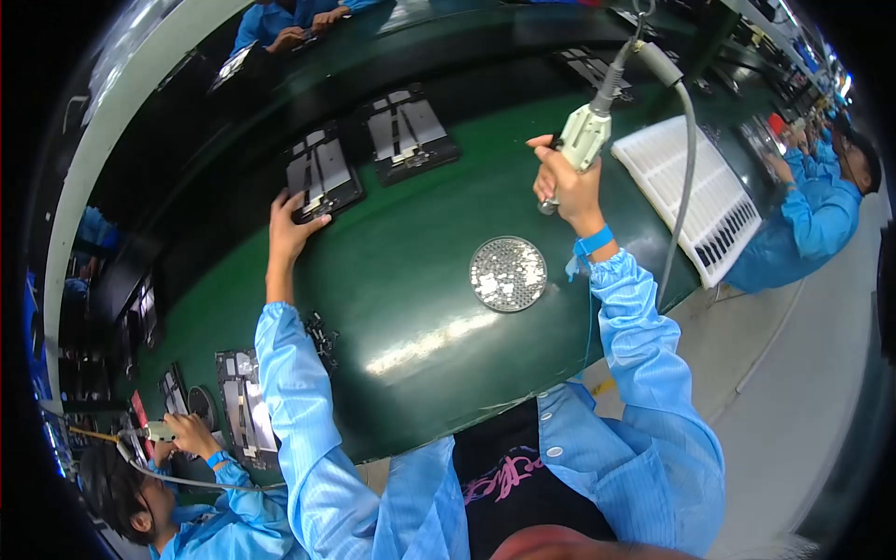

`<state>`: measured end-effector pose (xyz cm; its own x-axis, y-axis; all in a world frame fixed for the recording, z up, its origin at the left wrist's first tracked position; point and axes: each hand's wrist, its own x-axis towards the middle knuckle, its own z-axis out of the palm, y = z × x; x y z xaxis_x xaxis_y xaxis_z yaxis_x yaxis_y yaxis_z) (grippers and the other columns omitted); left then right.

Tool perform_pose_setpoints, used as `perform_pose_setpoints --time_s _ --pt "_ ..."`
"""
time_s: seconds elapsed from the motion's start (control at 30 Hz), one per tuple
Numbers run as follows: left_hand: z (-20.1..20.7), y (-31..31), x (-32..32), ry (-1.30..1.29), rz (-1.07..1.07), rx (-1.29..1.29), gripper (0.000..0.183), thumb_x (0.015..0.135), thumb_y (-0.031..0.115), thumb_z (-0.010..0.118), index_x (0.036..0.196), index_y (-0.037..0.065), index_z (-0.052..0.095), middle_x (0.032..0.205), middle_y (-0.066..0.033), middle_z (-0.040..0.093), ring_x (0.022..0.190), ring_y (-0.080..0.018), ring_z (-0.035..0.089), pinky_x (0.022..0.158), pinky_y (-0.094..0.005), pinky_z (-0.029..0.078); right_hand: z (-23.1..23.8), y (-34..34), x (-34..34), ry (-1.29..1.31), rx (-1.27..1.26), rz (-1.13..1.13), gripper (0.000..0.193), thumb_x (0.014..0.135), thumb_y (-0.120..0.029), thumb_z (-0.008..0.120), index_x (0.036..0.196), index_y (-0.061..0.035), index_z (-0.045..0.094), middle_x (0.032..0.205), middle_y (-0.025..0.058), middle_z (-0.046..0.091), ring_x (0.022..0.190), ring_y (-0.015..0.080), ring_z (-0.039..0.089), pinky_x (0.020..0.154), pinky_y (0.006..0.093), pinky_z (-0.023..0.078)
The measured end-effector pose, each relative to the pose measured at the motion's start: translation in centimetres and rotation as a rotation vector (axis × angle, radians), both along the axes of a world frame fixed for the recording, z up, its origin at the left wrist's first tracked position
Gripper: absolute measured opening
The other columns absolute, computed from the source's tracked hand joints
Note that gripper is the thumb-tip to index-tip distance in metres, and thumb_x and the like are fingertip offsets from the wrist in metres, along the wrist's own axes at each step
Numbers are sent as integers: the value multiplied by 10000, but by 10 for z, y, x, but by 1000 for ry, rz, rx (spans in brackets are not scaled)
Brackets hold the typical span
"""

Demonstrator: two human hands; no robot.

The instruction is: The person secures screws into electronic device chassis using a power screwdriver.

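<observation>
The left hand (287, 227) reaches out across the green worktop (411, 308) toward its far edge, fingers spread flat and open, their tips resting on the near edge of a dark tray with metal plates (322, 175); they lie on it rather than close around it. A second tray of the same kind (408, 128) sits just beside it, further along the far edge. The right hand (565, 182) is raised above the worktop with its fingers wrapped tightly about the handle of a pale green electric screwdriver (588, 131), which hangs from a grey cable (686, 159) overhead. Between the two arms, near the middle of the worktop, lies a round dish of small silvery screws (508, 273). A white slatted rack (695, 191) lies at the right edge. At the left end, another person's hand (191, 434) holds a tool beside a further tray (245, 406).
</observation>
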<state>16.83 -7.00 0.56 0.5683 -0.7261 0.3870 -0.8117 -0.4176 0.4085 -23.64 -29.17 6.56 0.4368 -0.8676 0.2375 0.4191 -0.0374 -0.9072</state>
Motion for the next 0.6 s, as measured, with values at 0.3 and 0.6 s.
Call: perform_pose_setpoints --time_s 0.3,0.6 --pt "17 -153 -85 151 -61 40 767 864 653 557 1133 -63 623 1149 -297 627 1108 -422 597 949 -441 461 -14 29 -16 92 -104 119 87 832 -106 724 914 -77 731 693 -21 652 578 28 568 494 221 446" --pt "-38 -202 -35 700 195 182 986 584 454 920 1172 -215 498 1150 -273 617 993 -297 639 882 -404 503 -1 39 -19 41 -107 278 161 855 -99 665 988 -16 630 602 10 574 426 81 511 407 249 398"
